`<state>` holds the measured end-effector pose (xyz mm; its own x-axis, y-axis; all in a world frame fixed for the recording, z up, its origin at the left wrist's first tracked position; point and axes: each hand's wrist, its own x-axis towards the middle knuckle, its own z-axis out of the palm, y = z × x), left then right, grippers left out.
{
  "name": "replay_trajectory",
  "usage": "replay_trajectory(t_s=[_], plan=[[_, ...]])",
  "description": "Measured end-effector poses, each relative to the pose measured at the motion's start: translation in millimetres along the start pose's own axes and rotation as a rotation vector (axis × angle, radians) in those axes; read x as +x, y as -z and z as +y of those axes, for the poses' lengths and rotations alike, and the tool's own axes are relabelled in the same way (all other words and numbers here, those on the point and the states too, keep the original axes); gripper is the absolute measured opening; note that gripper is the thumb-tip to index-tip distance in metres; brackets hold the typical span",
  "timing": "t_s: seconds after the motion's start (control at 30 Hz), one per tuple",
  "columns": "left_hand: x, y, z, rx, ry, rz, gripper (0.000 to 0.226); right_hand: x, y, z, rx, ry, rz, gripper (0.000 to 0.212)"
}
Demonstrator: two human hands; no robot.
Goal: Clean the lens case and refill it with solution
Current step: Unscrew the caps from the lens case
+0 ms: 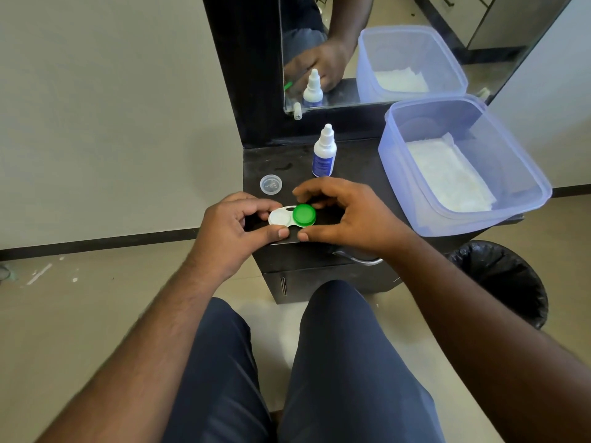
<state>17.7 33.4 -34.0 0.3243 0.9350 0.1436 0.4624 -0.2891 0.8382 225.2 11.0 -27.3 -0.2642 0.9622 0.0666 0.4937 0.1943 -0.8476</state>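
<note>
A white lens case (279, 217) lies over the front of a small black counter (355, 167). My left hand (233, 228) pinches its left, uncapped well between thumb and fingers. A green cap (304, 215) sits on the right well, and the fingers and thumb of my right hand (351, 215) curl around that cap. Behind the case a loose clear cap (270, 184) lies on the counter. Farther back stands a white solution bottle (324, 151) with a blue label, its nozzle cap on.
A translucent blue plastic tub (524, 174) holding folded white tissue fills the counter's right side. A mirror (399, 49) stands behind the counter. A bin (502, 279) lined with a black bag stands on the floor at right. My knees are below the counter's drawer.
</note>
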Motion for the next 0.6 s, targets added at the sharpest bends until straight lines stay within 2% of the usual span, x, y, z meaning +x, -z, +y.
replay_trajectory(t_s=[0.1,0.17,0.27,0.4,0.6], plan=[[-0.8,-0.5,1.1,0.010,0.005,0.002,0.035,0.4,-2.9,-1.0,-0.065,0.017,0.041,0.043],[-1.3,-0.8,1.7,0.011,0.007,0.001,0.035,-1.5,-1.0,0.6,-0.023,0.025,0.034,0.039],[-2.0,-0.5,1.7,0.003,0.003,0.002,0.035,-1.4,0.9,0.6,0.023,0.019,-0.003,0.042],[-1.6,0.0,1.6,0.009,0.005,-0.003,0.036,2.0,-3.8,-1.4,-0.088,0.005,0.074,0.043],[-1.3,-0.2,2.3,0.018,0.009,-0.006,0.035,-3.9,0.1,1.2,0.034,0.022,0.045,0.034]])
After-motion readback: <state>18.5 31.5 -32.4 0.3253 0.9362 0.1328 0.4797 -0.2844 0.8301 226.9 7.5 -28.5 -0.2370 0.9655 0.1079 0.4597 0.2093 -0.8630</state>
